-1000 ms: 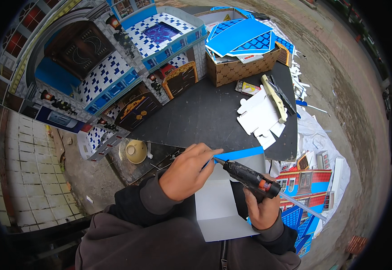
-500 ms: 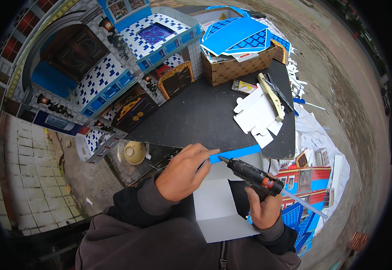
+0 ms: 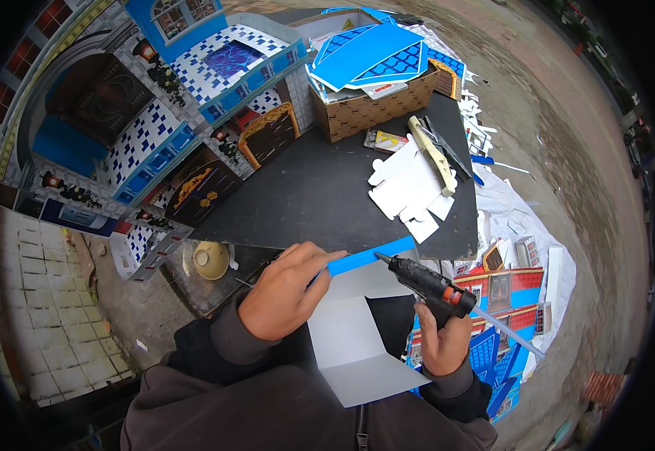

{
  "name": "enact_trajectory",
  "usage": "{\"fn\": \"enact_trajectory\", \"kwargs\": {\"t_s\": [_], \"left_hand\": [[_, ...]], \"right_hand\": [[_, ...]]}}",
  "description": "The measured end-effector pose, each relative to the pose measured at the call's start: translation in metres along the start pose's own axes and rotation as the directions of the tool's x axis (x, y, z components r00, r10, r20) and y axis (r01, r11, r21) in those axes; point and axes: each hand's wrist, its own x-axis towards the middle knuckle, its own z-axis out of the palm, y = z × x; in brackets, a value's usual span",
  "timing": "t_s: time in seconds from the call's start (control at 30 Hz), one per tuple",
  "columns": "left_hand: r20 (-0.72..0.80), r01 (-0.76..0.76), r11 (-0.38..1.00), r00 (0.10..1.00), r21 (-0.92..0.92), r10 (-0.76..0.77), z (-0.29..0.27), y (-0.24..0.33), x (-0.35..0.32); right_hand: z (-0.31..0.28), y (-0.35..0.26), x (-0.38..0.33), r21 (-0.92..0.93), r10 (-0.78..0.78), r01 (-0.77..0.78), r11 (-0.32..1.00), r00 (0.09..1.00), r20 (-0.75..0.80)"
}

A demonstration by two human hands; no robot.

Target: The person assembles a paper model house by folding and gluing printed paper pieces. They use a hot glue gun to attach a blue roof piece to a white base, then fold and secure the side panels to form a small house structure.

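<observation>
One brown patterned cardboard box (image 3: 372, 113) is holding heaped blue card panels (image 3: 369, 54), mostly hiding its inside. Beside the black tabletop (image 3: 297, 195), we are pinching a folded white card with a blue edge (image 3: 348, 325) between the closed fingers of our left hand (image 3: 281, 292); those of our right hand (image 3: 445, 346) are curling round a black glue gun (image 3: 423, 284), which is partly hiding them.

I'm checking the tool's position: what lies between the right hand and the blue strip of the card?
The head view shows a black glue gun: the right hand holds it, and its nozzle points at the blue strip; contact is unclear.
</observation>
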Motion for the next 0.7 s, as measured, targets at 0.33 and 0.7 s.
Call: {"fn": "enact_trajectory", "kwargs": {"t_s": [0.33, 0.7], "left_hand": [[0.030, -0.017, 1.000, 0.999, -0.012, 0.018, 0.000, 0.000, 0.000], [0.040, -0.009, 1.000, 0.999, -0.007, 0.009, -0.003, 0.000, -0.001]], "right_hand": [[-0.010, -0.004, 0.003, 0.063, 0.146, -0.143, 0.988, 0.988, -0.047], [-0.011, 0.018, 0.003, -0.060, 0.079, -0.090, 0.994, 0.984, -0.160]]}}
